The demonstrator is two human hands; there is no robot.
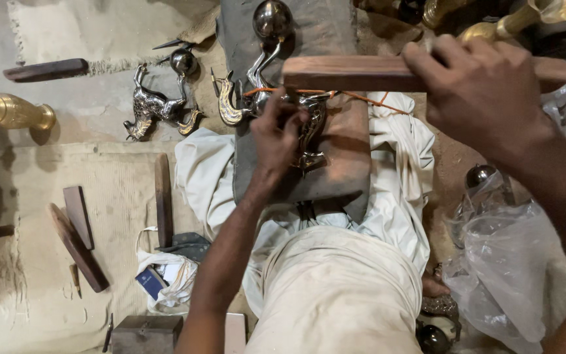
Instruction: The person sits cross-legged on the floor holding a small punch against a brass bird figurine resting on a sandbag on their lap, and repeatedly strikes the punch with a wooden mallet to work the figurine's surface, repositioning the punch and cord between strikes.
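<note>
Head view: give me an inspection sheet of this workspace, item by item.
Surface: dark padded block on white cloth, over the lap.
Job's things: silver metal bird figure on the block, orange cord across it; wooden mallet raised above.
Clutter: second silver bird figure, wooden sticks, small bag, brass vase, clear plastic bag.
Hands: left hand presses on the figure; right hand grips the mallet.
Cables: nothing seen.
Surroundings: dusty floor with mats.
</note>
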